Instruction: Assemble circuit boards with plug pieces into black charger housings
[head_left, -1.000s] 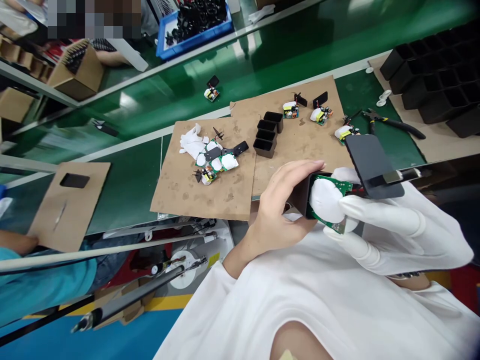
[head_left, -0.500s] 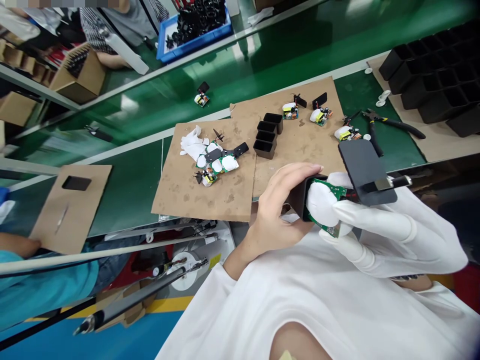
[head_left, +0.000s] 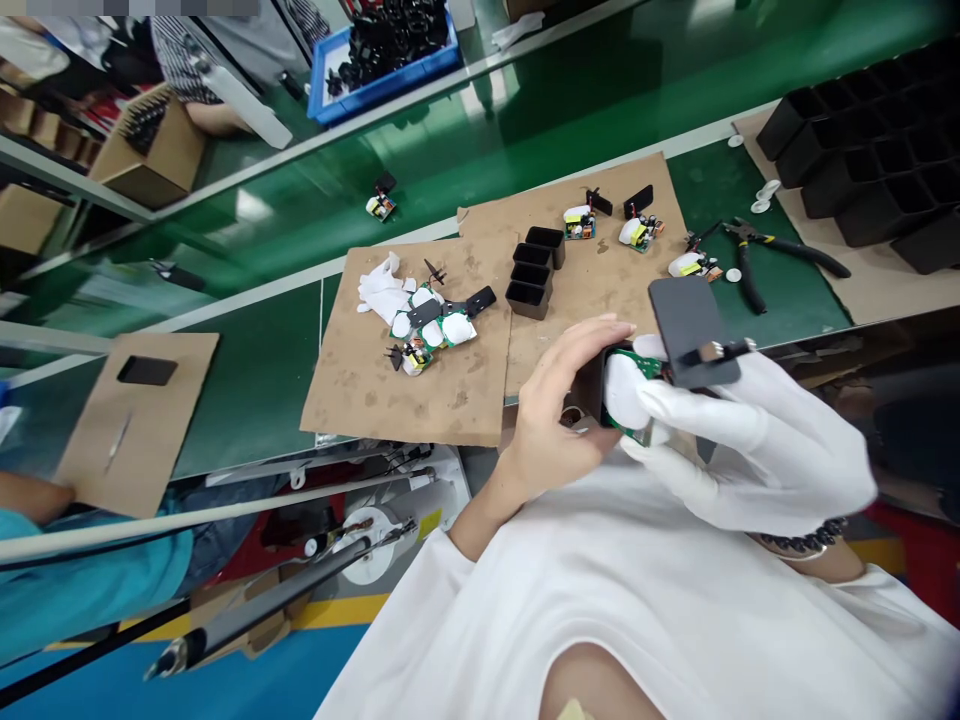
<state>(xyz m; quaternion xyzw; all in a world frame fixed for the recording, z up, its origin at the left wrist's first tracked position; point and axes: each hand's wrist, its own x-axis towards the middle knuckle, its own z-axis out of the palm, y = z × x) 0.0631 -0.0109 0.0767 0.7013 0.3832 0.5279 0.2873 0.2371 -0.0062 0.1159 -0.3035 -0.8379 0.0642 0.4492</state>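
Observation:
My bare left hand (head_left: 551, 410) is wrapped round a black plastic housing (head_left: 594, 390), its open end facing right. My right hand (head_left: 742, 430), in a white glove, pinches a green circuit board (head_left: 643, 362) with a white pad (head_left: 626, 390) on it. Part of the board sits inside the housing's mouth. A black plug cover (head_left: 691, 325) with metal prongs hangs by wires from the board, over the gloved fingers. Beyond my hands, several black housings (head_left: 531, 290) stand in a row on cardboard, with circuit boards (head_left: 641, 232) near them.
Pliers (head_left: 750, 245) lie at the right, near stacked black housings (head_left: 862, 150). A cardboard sheet (head_left: 390, 395) bears a white glove (head_left: 382, 290) and several boards. On the belt sits another board (head_left: 381, 205). A co-worker's arm (head_left: 34, 495) is at left; a blue tray (head_left: 386, 80) is behind.
My right hand has moved left, pushing the circuit board deeper into the housing. The plug cover has moved left with it. The lone board on the belt has shifted slightly left.

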